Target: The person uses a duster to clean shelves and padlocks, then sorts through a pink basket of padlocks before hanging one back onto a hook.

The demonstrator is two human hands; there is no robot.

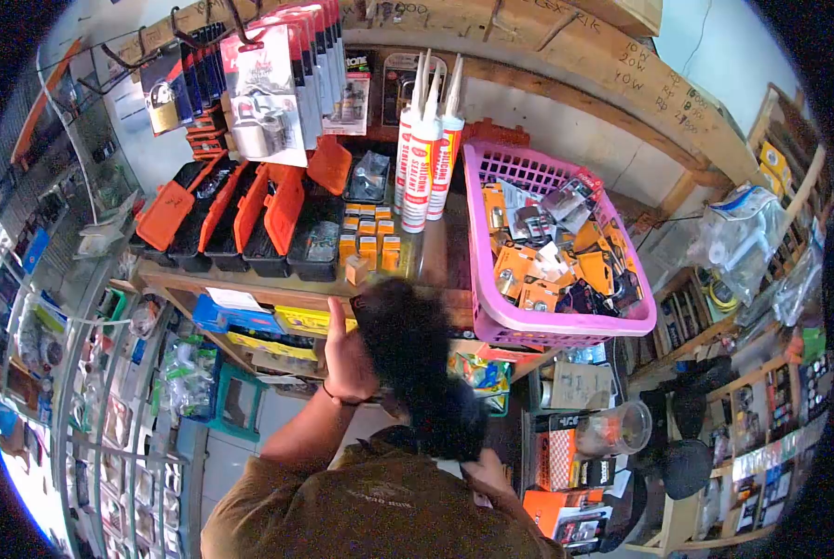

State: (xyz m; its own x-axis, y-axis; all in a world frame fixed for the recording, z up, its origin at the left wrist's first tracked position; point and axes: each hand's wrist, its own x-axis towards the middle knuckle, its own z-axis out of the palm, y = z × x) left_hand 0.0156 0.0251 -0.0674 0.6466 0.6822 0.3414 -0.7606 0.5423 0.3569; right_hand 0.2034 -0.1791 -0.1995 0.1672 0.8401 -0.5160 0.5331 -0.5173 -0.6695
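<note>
With a brown-shirted person (370,508) filling lower centre | my left and right grips: out of view, opening or hold I can't tell | person's raised hand (347,363): centre, beside dark hair (412,359) | small orange boxes (375,233): upper centre, on table (423,256) | loaded pink basket (566,321): right of centre

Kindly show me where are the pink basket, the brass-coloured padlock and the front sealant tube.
Pink basket (566,322): head view, on its near rim.
Brass-coloured padlock (163,115): head view, on its body.
Front sealant tube (420,172): head view, on its printed body.
</note>
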